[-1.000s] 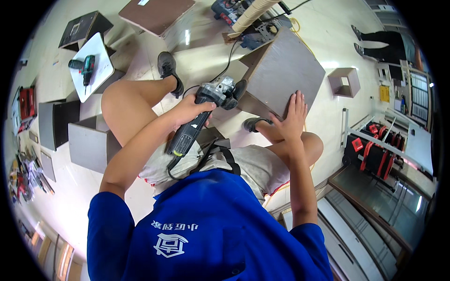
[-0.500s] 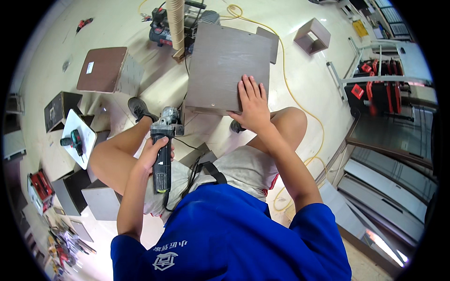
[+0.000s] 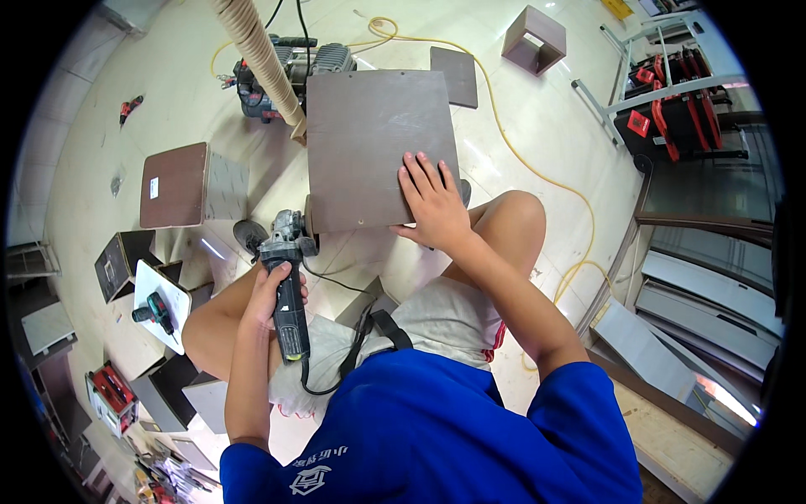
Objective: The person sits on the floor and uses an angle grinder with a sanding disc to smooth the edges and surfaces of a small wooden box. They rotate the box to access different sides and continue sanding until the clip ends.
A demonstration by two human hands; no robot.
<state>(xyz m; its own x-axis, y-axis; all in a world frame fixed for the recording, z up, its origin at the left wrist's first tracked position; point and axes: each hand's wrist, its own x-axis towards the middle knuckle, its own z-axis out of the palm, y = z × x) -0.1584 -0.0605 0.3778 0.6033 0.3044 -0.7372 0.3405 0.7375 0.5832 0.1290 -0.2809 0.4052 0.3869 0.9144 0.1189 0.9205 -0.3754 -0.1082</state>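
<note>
My left hand (image 3: 273, 294) is wrapped around the black body of an angle grinder (image 3: 291, 317), whose metal head points away from me. The grinder's disc end is right beside the near left corner of a brown-grey wooden box (image 3: 361, 143); whether they touch I cannot tell. On the box's flat top, near its right edge, my right hand (image 3: 438, 210) lies with fingers spread and the thumb at the near edge. The box stands between my legs, and its lower part is mostly hidden. A black cord (image 3: 317, 391) runs from the grinder's tail across my lap.
Behind the box are an air compressor (image 3: 260, 84) and a ribbed beige hose (image 3: 256, 55). A yellow hose (image 3: 512, 139) curves along the floor at right. At left stand a brown box (image 3: 175, 186) and a white board (image 3: 159, 294) bearing a cordless drill (image 3: 155, 312).
The whole view has shifted. The grinder's head has come closer to the box's left side. My right hand keeps lying flat on the box top.
</note>
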